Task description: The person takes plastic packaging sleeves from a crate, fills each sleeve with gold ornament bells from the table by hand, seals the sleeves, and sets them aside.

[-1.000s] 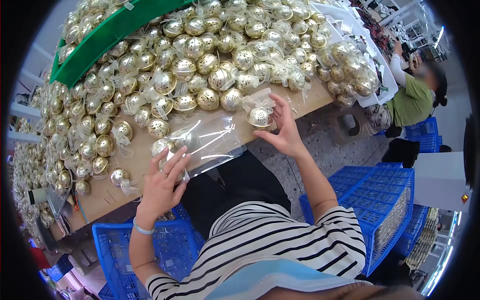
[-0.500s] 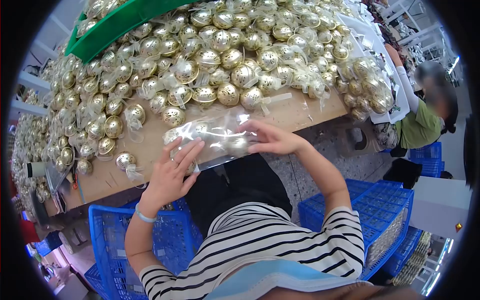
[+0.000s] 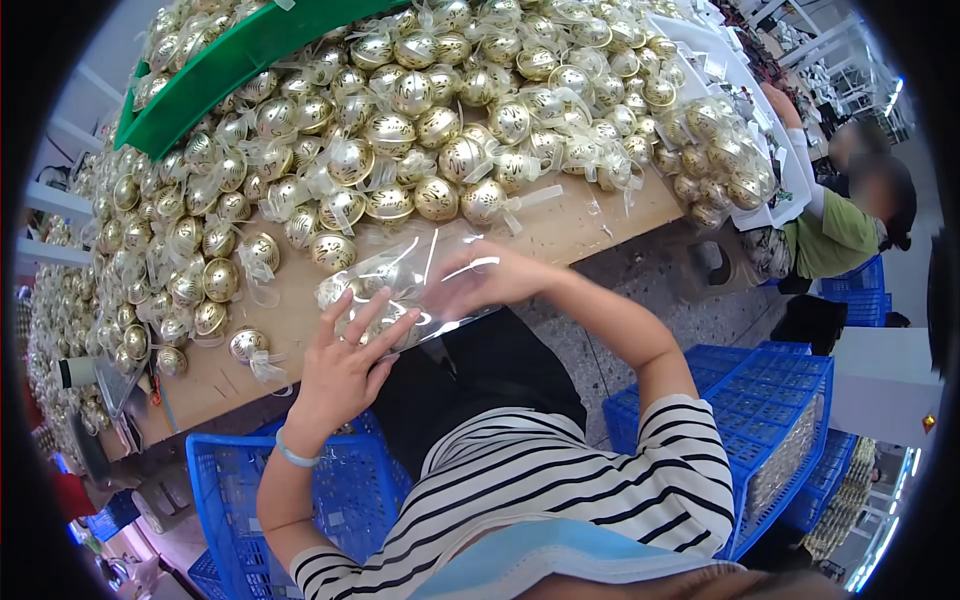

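A clear plastic bag (image 3: 425, 262) lies across the table's near edge, above my lap. Inside its left part are several gold baubles (image 3: 392, 275) with dark markings. My left hand (image 3: 345, 365) grips the bag's left side, its fingers laid over the film and the baubles. At the open right end is my right hand (image 3: 490, 278), its fingers in the bag behind the shiny film. Those fingers are smeared by motion, and whether they hold anything is hidden. A single gold bauble with a pale ribbon (image 3: 248, 345) rests on the table left of my left hand.
Gold baubles with ribbons (image 3: 395, 130) cover much of the brown table (image 3: 575, 225). A green curved strip (image 3: 225, 75) lies among them. Blue crates (image 3: 280, 500) stand either side of me. A person in a green top (image 3: 835, 240) sits at right by a white tray (image 3: 785, 170).
My right hand has moved left, further into the bag, and the bauble near its fingers has gone from the right end. My left hand stays on the bag.
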`<state>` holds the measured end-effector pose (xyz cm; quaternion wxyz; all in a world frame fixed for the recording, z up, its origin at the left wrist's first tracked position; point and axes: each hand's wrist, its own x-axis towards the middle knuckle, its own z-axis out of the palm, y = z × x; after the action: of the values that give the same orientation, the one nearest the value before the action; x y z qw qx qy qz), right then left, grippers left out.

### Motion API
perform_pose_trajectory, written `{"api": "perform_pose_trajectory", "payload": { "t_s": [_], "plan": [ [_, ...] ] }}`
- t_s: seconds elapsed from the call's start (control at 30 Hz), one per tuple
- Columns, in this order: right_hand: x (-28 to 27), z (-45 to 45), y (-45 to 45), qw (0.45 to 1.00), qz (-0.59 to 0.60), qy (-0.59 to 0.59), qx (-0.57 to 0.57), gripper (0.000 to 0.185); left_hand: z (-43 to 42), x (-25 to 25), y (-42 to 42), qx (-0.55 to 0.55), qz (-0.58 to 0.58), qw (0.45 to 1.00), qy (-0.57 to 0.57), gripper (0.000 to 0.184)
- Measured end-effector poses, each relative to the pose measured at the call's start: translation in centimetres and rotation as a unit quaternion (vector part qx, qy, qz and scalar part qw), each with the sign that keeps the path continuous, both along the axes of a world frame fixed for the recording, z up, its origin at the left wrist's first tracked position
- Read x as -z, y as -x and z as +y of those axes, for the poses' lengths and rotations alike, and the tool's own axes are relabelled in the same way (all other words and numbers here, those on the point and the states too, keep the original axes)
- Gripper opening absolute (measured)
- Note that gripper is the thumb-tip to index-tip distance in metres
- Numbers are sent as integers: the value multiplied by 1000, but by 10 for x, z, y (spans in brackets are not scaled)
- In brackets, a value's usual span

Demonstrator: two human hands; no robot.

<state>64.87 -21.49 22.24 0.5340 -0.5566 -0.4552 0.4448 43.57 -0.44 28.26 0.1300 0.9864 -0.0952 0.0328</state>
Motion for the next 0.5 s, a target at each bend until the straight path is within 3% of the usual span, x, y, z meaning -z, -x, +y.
{"api": "perform_pose_trajectory", "payload": {
  "t_s": [0.07, 0.1, 0.13, 0.2, 0.23, 0.33, 0.47, 0.5],
  "plan": [
    [-37, -34, -25, 985, -84, 150, 33, 20, -3, 2, 1, -19, 2, 999, 34, 66],
    [-49, -44, -31, 967, -157, 94, 180, 14, -4, 2, -2, -24, -11, 1000, 11, 66],
    [-67, -51, -38, 926, -235, 112, 272, 27, -7, -1, -1, -29, -16, 999, -10, 66],
    [-93, -33, -46, 829, -481, 26, 286, 42, -11, -3, -3, -29, -16, 998, -50, 66],
    [-98, -22, -51, 752, -591, -21, 289, 50, -11, -4, -5, -26, -13, 998, -50, 65],
    [-78, 17, -64, 778, -571, 152, 215, 68, -10, -3, -10, -13, -21, 999, -48, 65],
    [-92, 24, -77, 762, -585, 203, 191, 73, -8, 5, -13, 4, -50, 999, -18, 68],
    [-98, 14, -74, 802, -533, 131, 235, 70, -8, 7, -13, 9, -56, 998, -9, 68]
  ]
}}
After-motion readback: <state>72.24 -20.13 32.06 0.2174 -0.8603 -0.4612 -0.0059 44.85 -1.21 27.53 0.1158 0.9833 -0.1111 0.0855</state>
